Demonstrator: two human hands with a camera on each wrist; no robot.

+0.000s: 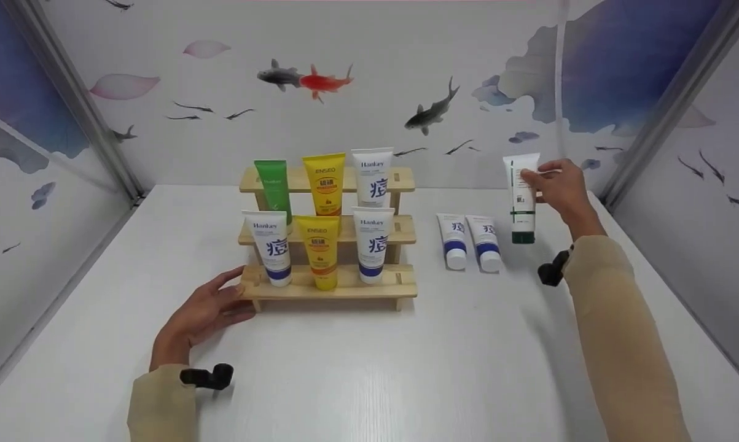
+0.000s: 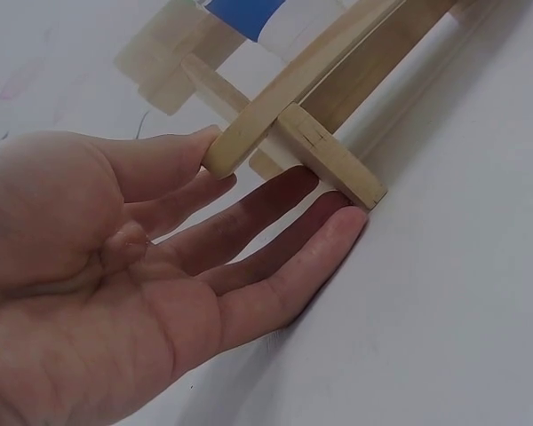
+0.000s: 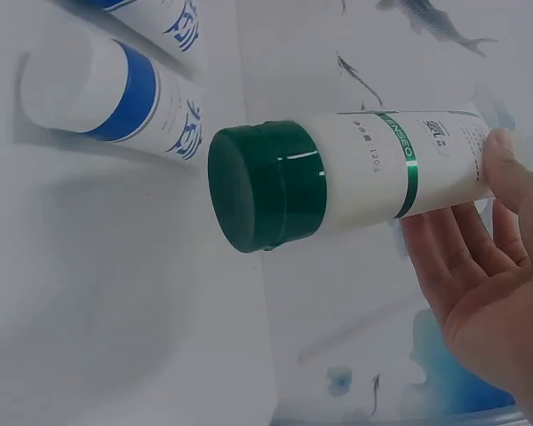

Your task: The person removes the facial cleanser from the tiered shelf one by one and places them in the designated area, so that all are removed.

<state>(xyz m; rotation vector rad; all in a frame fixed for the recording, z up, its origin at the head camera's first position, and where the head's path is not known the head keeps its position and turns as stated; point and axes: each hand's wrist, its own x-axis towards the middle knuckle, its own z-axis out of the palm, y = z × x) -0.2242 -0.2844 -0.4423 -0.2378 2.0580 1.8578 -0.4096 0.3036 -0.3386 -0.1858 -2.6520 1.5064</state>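
My right hand [image 1: 563,187] pinches a white squeeze tube with a green cap [image 1: 523,205] near its top end, cap down, above the table at the right. In the right wrist view the green cap [image 3: 266,186] faces the camera. My left hand [image 1: 209,307] holds the left end of the lowest step of a wooden three-step display rack [image 1: 344,293]. In the left wrist view its thumb touches the board's end, and its fingers lie below by the rack's leg [image 2: 333,160]. Upright on the rack are a green tube [image 1: 275,187], yellow tubes [image 1: 321,248] and white-and-blue tubes [image 1: 372,245].
Two white-and-blue tubes [image 1: 453,239] lie side by side on the white table [image 1: 369,368], between the rack and my right hand. Behind the table rises a white panel [image 1: 369,123] printed with fish, with further panels at both sides.
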